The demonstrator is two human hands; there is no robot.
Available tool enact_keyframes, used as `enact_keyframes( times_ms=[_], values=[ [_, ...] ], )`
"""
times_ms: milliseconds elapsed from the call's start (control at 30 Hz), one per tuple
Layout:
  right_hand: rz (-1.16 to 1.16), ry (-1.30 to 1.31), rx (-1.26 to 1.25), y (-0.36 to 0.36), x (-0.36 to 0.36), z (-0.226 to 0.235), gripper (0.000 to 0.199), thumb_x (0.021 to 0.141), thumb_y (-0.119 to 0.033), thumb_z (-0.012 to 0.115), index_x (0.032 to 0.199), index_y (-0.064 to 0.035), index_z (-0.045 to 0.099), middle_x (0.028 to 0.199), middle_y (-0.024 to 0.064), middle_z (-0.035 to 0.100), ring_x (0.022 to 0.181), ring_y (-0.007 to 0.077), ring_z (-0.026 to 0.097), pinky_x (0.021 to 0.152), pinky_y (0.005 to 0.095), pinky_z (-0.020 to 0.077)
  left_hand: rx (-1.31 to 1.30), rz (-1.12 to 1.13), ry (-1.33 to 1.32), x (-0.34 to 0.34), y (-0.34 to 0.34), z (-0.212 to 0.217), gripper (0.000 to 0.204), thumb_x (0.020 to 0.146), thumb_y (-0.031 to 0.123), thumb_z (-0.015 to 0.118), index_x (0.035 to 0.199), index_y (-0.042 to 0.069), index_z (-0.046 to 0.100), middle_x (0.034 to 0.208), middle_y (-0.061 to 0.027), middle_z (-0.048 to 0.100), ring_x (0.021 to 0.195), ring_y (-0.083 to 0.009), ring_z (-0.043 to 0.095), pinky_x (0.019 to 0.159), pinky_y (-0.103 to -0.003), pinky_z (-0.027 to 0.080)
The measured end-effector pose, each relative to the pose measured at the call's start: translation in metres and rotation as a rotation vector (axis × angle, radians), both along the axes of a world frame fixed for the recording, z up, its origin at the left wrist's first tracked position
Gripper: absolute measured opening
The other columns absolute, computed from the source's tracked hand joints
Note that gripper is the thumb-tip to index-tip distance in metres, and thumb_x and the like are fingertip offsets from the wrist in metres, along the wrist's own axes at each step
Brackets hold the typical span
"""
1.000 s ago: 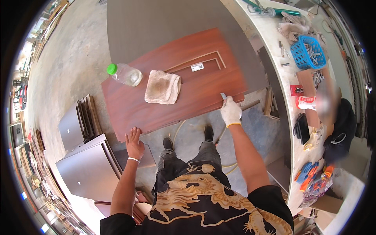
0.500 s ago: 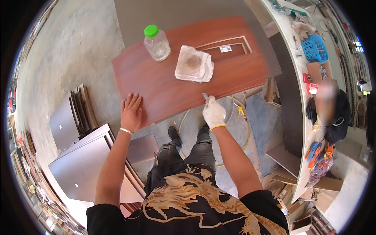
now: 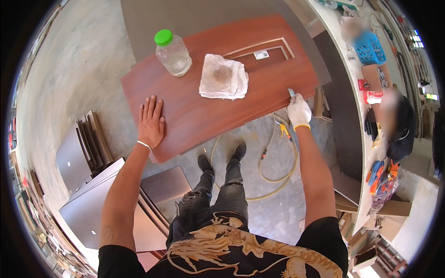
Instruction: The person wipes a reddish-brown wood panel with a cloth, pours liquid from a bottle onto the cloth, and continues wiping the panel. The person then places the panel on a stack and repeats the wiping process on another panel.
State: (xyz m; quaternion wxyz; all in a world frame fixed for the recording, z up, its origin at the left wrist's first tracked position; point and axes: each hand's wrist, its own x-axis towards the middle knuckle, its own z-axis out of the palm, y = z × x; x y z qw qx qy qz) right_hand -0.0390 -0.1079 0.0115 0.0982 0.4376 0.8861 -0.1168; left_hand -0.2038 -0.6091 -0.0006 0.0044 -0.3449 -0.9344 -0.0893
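My left hand [image 3: 152, 121] lies bare on the near left corner of a reddish-brown wood panel [image 3: 176, 121], fingers stretched out and open. At the panel's near edge, toward its right end, my right hand [image 3: 299, 112] is closed in a white glove. A small flat tool with a pale metal blade [image 3: 291, 92] sticks up out of its grip; the handle is hidden. Between and beyond my hands a folded white cloth [image 3: 223, 78] with a brownish stain rests on the panel. Left of it stands a clear plastic jar [image 3: 175, 59] with a green lid.
A pale groove outline and a white label [image 3: 261, 54] mark the panel's far right. An air hose [image 3: 289, 173] with a yellow blow gun [image 3: 283, 130] lies on the floor. Dark boards [image 3: 99, 199] lean at left. At right, a long bench [image 3: 359, 185] holds a blue basket [image 3: 369, 48].
My right hand has slid right along the panel's near edge with the bladed tool. My left hand stays on the left end, its fingers a little more spread.
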Motion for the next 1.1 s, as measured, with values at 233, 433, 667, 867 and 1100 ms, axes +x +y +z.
enact_keyframes(
  times_ms=[233, 433, 667, 867, 1100],
  values=[
    [0.159, 0.049, -0.005, -0.057, 0.009, -0.017, 0.026, 0.105, -0.032, 0.047, 0.112, -0.0087, 0.056, 0.092, 0.0255, 0.073, 0.090, 0.0470, 0.071, 0.082, 0.0569, 0.0538, -0.007, 0.016, 0.034, 0.005, 0.009, -0.002, 0.063, 0.096, 0.016, 0.047, 0.157, 0.005, 0.040, 0.167, -0.0187, 0.031, 0.156, -0.0378, 0.026, 0.129, -0.052, 0.016],
    [0.246, -0.006, -0.081, -0.103, 0.008, -0.009, 0.026, 0.105, -0.032, 0.047, 0.111, -0.0080, 0.056, 0.091, 0.0247, 0.073, 0.087, 0.0463, 0.071, 0.079, 0.0575, 0.0543, -0.031, 0.014, 0.051, 0.005, 0.005, 0.002, 0.062, 0.096, 0.017, 0.047, 0.157, 0.005, 0.040, 0.167, -0.0185, 0.032, 0.155, -0.0372, 0.027, 0.128, -0.052, 0.017],
    [0.148, 0.061, -0.035, -0.087, 0.009, -0.013, 0.029, 0.106, -0.033, 0.046, 0.113, -0.0068, 0.055, 0.096, 0.0266, 0.073, 0.089, 0.0472, 0.071, 0.079, 0.0573, 0.0539, -0.014, 0.008, 0.051, 0.006, 0.009, 0.001, 0.060, 0.098, 0.016, 0.043, 0.157, 0.005, 0.040, 0.166, -0.0180, 0.033, 0.156, -0.0363, 0.027, 0.128, -0.052, 0.017],
    [0.215, 0.006, -0.110, -0.168, 0.008, -0.004, 0.024, 0.105, -0.030, 0.047, 0.112, -0.0085, 0.053, 0.089, 0.0248, 0.074, 0.083, 0.0449, 0.073, 0.077, 0.0562, 0.0548, -0.044, 0.026, 0.069, 0.007, 0.006, 0.001, 0.059, 0.099, 0.017, 0.045, 0.157, 0.006, 0.040, 0.167, -0.0166, 0.032, 0.156, -0.0349, 0.027, 0.128, -0.051, 0.018],
    [0.310, 0.014, -0.139, -0.251, 0.014, -0.008, 0.021, 0.096, -0.024, 0.059, 0.109, -0.0087, 0.053, 0.078, 0.0192, 0.073, 0.073, 0.0403, 0.073, 0.067, 0.0528, 0.0562, -0.061, 0.040, 0.068, 0.006, 0.003, -0.003, 0.060, 0.099, 0.021, 0.048, 0.156, 0.007, 0.041, 0.166, -0.0162, 0.033, 0.156, -0.0339, 0.026, 0.128, -0.052, 0.018]
  ],
)
